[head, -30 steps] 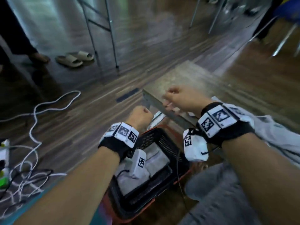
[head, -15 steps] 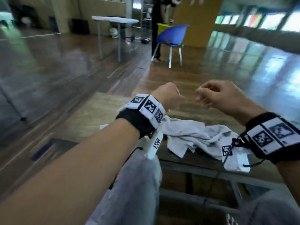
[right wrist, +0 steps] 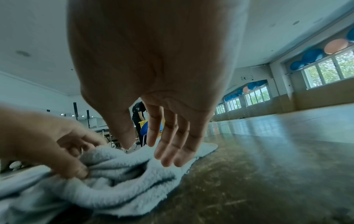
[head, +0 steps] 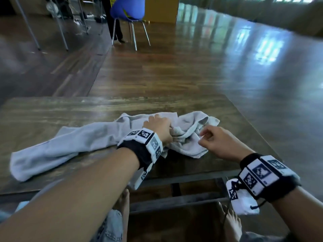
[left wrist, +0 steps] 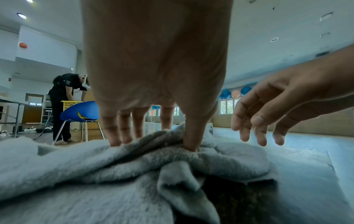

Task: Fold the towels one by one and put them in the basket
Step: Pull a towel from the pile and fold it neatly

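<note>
A crumpled light grey towel (head: 78,142) lies stretched across the wooden table (head: 52,109), bunched up at its right end. My left hand (head: 158,127) sits on that bunch. In the left wrist view, the left hand (left wrist: 155,144) pinches a fold of the towel (left wrist: 95,174) between thumb and fingers. My right hand (head: 209,138) hovers just right of it over the towel's right end. In the right wrist view, the right hand (right wrist: 147,153) hangs relaxed above the towel (right wrist: 114,189) and holds nothing. The basket is out of view.
A blue chair (head: 128,7) stands on the floor beyond the table, with a person in black (left wrist: 63,97) bent over a yellow basket (left wrist: 70,103) behind it. Metal table legs (head: 61,28) stand at the back left. My bare feet (head: 125,201) rest under the table's front edge.
The head view swung from the basket on the floor up to the table. Both hands came down to the towel, and the left hand took hold of its bunched part.
</note>
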Tool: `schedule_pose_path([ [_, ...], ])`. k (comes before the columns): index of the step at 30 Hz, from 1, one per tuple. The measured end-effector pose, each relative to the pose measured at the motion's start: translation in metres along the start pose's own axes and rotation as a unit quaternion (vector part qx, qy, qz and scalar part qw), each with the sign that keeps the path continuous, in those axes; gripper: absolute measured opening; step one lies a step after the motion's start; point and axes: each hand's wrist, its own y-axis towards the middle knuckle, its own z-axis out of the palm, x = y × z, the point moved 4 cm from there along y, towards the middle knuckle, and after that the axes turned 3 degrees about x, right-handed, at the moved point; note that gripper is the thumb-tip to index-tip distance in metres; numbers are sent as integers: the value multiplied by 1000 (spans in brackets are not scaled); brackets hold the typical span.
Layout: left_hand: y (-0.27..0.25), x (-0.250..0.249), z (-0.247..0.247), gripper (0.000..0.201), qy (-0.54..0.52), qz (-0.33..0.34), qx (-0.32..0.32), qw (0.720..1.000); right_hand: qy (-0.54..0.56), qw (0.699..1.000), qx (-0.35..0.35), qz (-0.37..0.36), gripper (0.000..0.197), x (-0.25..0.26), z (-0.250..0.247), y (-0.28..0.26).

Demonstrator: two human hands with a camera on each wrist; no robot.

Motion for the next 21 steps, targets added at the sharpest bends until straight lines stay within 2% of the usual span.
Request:
schedule_pose_path([
  [2,8,5,-2,22,-13,4,-40,999,-13,1000,26,1,27,-3,13,8],
  [6,21,21,-29,11,-140,-4,-102,985,-118,991,68,18,47,7,29,24],
  [8,23,33,-51,16,-192,-15,-172,966,-174,982,66,41,42,12,30,30],
  [10,19,50,-67,25,-244,-34,-241,939,-168,983,30,62,24,17,24,33],
  [13,12,73,-81,33,-315,-69,-316,892,-77,992,-76,67,10,23,4,39],
  [15,8,84,-88,30,-338,-79,-364,865,-19,988,-146,37,14,28,-9,44],
  [17,5,91,-92,30,-335,-77,-398,850,57,981,-182,23,20,30,-16,49],
  [19,5,98,-94,26,-359,-72,-422,829,183,960,-207,44,22,28,-19,54],
  [21,4,103,-94,23,-434,-66,-422,793,333,916,-208,84,28,25,-18,58],
])
